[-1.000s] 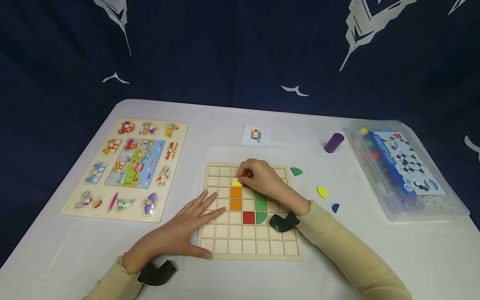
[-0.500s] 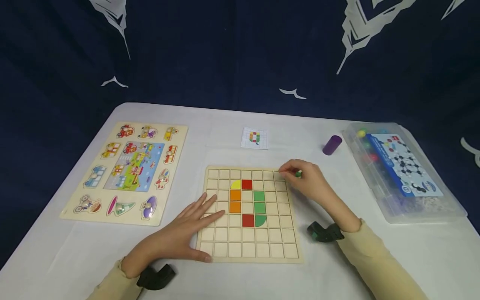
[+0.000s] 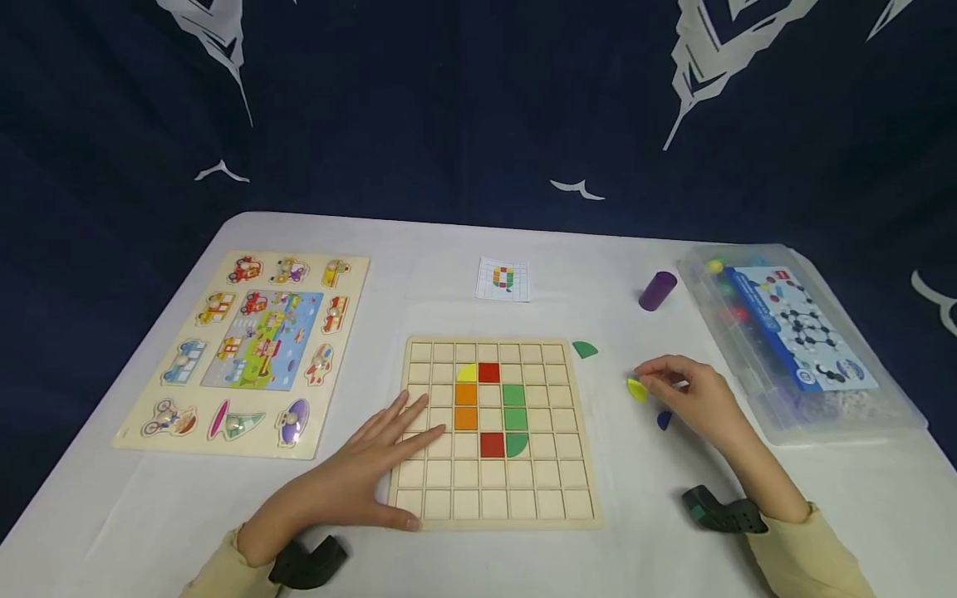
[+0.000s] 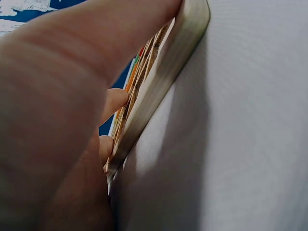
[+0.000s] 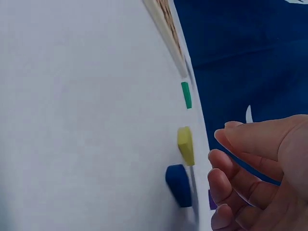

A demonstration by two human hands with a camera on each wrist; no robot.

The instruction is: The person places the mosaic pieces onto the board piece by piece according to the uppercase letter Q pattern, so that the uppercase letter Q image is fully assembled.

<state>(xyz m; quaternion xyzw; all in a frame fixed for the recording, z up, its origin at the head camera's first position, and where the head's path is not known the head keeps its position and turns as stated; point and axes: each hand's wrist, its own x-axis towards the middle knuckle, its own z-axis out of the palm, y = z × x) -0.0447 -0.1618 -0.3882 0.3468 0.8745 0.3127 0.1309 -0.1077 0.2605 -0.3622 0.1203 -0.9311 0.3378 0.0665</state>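
Note:
My left hand [image 3: 359, 473] lies with its fingers spread over the left side of the wooden grid board [image 3: 463, 502]; its thumb is at the front edge. Red, orange, green and yellow pieces sit in several of the board's cells. To the right, my right hand [image 3: 695, 399] hovers with bent fingers close to a yellow quarter-round piece [image 3: 636, 390]. The right wrist view shows a gap between the fingertips [image 5: 220, 137] and the yellow piece [image 5: 185, 144]. Beside it lies a blue half-round piece [image 3: 663, 420]. A green quarter-round piece [image 3: 586, 350] rests by the board's far right corner.
A small pattern card [image 3: 503, 280] lies behind the board. On the left is a vehicle puzzle board [image 3: 359, 270]. A purple cylinder [image 3: 658, 291] and a clear plastic box [image 3: 785, 423] stand at the right on the white tablecloth [image 3: 598, 565].
The right hand has left the yellow piece in the board's upper left cell and moved right, past the green piece, to the loose yellow one. The left hand stays on the board.

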